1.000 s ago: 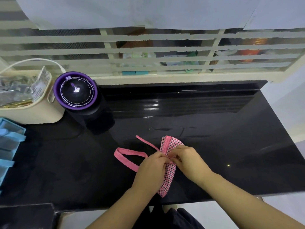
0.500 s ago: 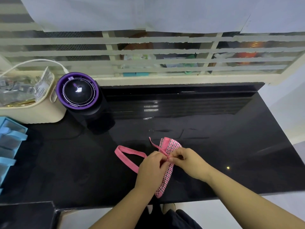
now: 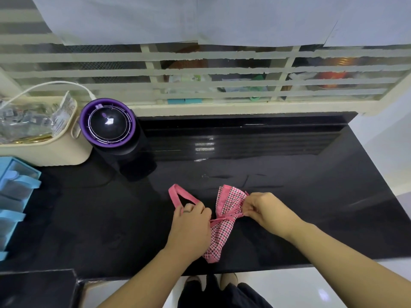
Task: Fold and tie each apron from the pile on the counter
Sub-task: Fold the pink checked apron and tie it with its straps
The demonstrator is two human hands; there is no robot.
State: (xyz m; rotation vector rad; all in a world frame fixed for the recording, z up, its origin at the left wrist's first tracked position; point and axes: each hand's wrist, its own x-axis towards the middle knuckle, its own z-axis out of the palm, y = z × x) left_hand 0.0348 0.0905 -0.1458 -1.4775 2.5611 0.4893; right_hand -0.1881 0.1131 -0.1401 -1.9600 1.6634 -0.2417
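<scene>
A pink checked apron (image 3: 224, 227), folded into a narrow bundle, lies on the black counter (image 3: 311, 196) near its front edge. A thin pink tie string (image 3: 224, 217) crosses the bundle's middle and cinches it. My left hand (image 3: 191, 227) grips one end of the string on the bundle's left side. My right hand (image 3: 266, 211) pinches the other end on the right side. The string runs taut between both hands. A wide pink strap loop (image 3: 178, 194) lies on the counter beyond my left hand.
A black and purple round appliance (image 3: 109, 127) stands at the back left, beside a cream basket (image 3: 51, 150) of packets. Blue plastic drawers (image 3: 15, 196) sit at the left edge. A slatted window frame (image 3: 200, 72) runs behind the counter.
My hands have moved apart, left hand to the left and right hand to the right, drawing the string tight across the bundle. The loose string end no longer lies above the bundle.
</scene>
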